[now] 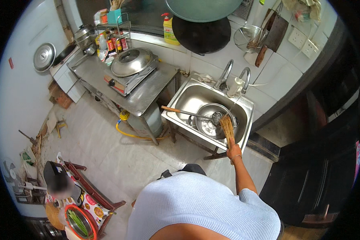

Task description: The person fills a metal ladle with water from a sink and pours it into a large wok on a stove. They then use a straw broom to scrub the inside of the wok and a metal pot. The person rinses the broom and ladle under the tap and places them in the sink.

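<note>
My right hand (234, 152) is closed around a straw brush (227, 127) at the front right of the steel sink (250, 120). The brush's bristles reach over the right side of a steel pot (206, 127) in the basin. A ladle (172, 109) with a wooden handle lies across the pot, its bowl inside and its handle over the sink's left rim. A thin stream of water falls from the right tap (247, 74) toward the pot. My left hand is not visible; my body hides that side.
Left of the sink stands a metal table (160, 84) with a lidded wok (132, 62) on a stove. A gas cylinder (146, 122) with a yellow hose sits underneath. A cleaver (277, 30) and strainer hang on the wall. Behind me, a basin of green vegetables (79, 224) rests at lower left.
</note>
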Demonstrator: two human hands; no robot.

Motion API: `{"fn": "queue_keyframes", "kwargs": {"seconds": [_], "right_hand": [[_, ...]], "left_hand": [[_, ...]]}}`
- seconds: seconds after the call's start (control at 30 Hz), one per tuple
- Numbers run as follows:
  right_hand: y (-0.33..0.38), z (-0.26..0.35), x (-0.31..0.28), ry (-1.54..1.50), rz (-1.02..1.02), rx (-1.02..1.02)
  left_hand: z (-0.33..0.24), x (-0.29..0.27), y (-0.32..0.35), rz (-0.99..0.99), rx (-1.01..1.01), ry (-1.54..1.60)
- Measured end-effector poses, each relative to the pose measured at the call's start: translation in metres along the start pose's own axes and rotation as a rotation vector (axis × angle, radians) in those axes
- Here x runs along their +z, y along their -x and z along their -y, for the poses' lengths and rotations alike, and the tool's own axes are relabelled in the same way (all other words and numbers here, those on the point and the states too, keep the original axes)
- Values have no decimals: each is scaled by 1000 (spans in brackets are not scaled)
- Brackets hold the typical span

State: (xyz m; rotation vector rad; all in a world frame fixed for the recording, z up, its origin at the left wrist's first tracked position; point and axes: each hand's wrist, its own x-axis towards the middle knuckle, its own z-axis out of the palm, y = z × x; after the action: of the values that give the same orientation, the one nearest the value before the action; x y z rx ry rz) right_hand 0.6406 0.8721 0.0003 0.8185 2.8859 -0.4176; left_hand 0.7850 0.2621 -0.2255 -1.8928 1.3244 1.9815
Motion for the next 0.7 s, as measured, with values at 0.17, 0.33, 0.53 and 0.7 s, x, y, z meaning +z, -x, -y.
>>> {"fn": "queue_keyframes", "kwargs": {"seconds": [0.17,0.33,0.53,0.7], "right_hand": [[1,1,0,-36,0,22],[-1,1,-2,-60,13,44],[0,-2,-1,-45,-18,34],[-7,-3,2,-67,31,46]], "left_hand": [[-19,17,-1,29,35,-113],[-40,31,-2,40,93,-191],[-44,56,5,63,118,-266],[-51,66,18,48,162,-315]]}}
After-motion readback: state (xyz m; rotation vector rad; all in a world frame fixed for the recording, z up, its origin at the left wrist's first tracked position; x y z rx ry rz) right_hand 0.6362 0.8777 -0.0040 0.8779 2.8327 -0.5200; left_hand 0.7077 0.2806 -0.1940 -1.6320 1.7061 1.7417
